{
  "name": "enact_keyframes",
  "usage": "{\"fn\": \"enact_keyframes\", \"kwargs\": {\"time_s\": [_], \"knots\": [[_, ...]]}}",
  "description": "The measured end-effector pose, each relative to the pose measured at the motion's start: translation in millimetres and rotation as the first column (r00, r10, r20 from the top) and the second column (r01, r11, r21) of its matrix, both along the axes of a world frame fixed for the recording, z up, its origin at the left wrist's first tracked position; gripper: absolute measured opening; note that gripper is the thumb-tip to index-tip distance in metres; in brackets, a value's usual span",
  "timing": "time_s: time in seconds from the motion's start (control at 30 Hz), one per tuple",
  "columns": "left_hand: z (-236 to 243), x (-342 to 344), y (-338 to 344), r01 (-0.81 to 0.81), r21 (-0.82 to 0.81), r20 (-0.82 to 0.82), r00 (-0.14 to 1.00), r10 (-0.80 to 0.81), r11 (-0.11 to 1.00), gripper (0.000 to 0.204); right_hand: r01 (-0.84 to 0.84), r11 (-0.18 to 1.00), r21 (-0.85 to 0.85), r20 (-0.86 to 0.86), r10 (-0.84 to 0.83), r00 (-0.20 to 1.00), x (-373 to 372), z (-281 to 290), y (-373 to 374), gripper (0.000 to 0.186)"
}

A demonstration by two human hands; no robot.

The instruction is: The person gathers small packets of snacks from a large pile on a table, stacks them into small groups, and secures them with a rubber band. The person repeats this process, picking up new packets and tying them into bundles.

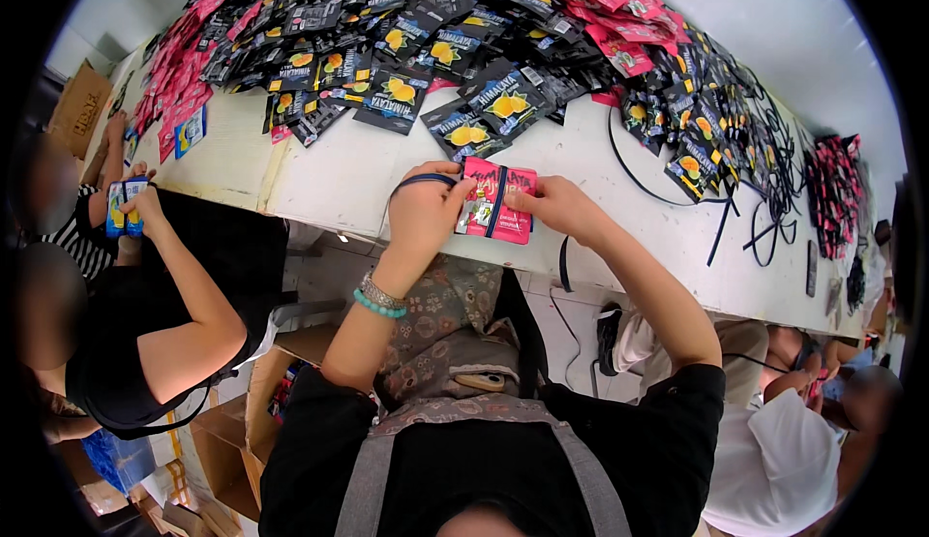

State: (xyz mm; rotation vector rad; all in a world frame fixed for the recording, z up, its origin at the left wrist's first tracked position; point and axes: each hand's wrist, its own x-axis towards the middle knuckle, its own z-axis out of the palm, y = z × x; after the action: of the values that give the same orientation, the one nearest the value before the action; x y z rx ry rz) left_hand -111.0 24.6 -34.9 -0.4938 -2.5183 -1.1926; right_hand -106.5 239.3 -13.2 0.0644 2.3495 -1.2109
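Note:
At the table's front edge I hold a pink packet bundle [494, 218] with a dark strap running vertically across its middle. My left hand [431, 203] is closed on the bundle's left side, with dark strap also lying across its fingers. My right hand [552, 203] grips the bundle's right side, thumb on the front. A loose dark strap [564, 261] hangs over the edge to the right. Just beyond the bundle lie several black packets with yellow fruit pictures [503, 104].
A white table [329, 179] bears heaped black and pink packets, straps [769, 208] and pink bundles [832, 198]. Co-workers sit left [184, 334], holding blue packets [124, 206], and right [774, 450]. A cardboard box [82, 106] stands back left; open boxes [227, 450] stand below.

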Motion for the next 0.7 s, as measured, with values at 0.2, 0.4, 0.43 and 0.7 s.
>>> {"fn": "enact_keyframes", "kwargs": {"time_s": [0.2, 0.4, 0.43, 0.7], "knots": [[-13, -17, -2, 0.152, 0.594, 0.199, 0.924, -0.327, 0.790, 0.019, 0.017, 0.998, -0.057, -0.385, -0.038, 0.922, 30, -2, -7, 0.037], [5, -40, 15, 0.408, 0.343, 0.274, 0.818, -0.506, 0.846, 0.041, -0.019, 0.999, 0.046, -0.438, 0.037, 0.898, 32, 6, -10, 0.037], [5, -40, 15, 0.376, 0.366, 0.316, 0.810, -0.494, 0.851, 0.036, -0.016, 0.999, 0.046, -0.432, 0.034, 0.901, 31, 6, -10, 0.037], [-4, -38, 4, 0.199, 0.433, 0.384, 0.842, -0.380, 0.879, 0.034, 0.008, 1.000, 0.028, -0.305, 0.001, 0.952, 22, -2, -8, 0.045]]}}
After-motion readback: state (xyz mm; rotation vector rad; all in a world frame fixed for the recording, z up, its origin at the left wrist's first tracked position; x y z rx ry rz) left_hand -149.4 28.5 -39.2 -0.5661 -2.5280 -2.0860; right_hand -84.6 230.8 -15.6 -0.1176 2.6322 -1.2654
